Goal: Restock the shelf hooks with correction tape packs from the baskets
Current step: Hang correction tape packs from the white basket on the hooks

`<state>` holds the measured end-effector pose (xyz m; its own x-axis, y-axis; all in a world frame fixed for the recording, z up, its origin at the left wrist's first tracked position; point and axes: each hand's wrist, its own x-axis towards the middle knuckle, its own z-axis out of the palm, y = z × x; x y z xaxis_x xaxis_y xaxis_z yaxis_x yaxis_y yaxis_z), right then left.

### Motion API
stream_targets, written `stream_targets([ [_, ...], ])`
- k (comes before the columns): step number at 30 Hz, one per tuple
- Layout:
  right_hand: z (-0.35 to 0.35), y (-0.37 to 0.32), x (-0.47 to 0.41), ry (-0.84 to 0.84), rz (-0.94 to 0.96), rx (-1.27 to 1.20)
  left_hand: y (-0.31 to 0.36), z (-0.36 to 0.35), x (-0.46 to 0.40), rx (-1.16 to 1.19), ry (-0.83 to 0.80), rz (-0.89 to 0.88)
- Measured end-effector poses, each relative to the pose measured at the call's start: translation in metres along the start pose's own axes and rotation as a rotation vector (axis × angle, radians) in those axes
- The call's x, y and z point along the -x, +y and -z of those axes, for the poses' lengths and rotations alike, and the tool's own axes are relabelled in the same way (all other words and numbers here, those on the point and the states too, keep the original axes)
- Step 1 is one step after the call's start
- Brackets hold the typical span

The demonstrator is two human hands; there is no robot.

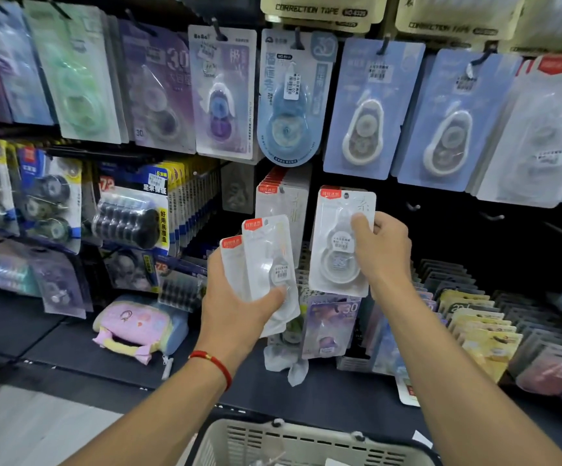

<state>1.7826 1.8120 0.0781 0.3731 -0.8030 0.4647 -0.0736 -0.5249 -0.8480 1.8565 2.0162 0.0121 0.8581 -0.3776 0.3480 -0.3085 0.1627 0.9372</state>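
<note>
A dark shop display wall fills the frame, hung from top to bottom with carded correction tape in lilac, mint, blue and white, above a dark shelf [71, 348] that carries upright boxes of more packs at the lower right. At the centre of the frame the right hand [385, 252] holds one white, red-cornered blister pack of correction tape [338, 243] up against the wall, thumb pressed on its front and fingers curled behind, its hang hole near the top edge; whether it is already threaded on a hook cannot be told. Just left of it, the left hand [239, 297] grasps a fanned bundle of matching white packs [266, 260], at least two red corners showing, perhaps a third pack behind. One row of the same white packs [281, 196] already hangs directly behind that bundle, so the restock looks partly done. To the right of centre, three bare metal hooks [491, 216] stick out of the dark panel, still waiting for stock. At the bottom edge, one pale grey slotted plastic basket [306, 442] sits below the arms; its contents are mostly out of view, so how much remains is unclear. The held packs and those empty hooks appear to be what is left.
</note>
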Motion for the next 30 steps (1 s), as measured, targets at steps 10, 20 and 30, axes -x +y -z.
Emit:
stream_targets([
  [10, 0.007, 0.012, -0.003, -0.010, -0.092, 0.081, 0.001, -0.002, 0.005, 0.002, 0.002, 0.004],
  [20, 0.021, 0.008, 0.029, -0.588, -0.030, 0.014, 0.001, -0.006, 0.005, 0.099, -0.108, 0.065],
  [30, 0.018, 0.023, 0.039, -0.678, -0.194, -0.204, 0.006, -0.010, 0.008, 0.295, -0.241, 0.192],
])
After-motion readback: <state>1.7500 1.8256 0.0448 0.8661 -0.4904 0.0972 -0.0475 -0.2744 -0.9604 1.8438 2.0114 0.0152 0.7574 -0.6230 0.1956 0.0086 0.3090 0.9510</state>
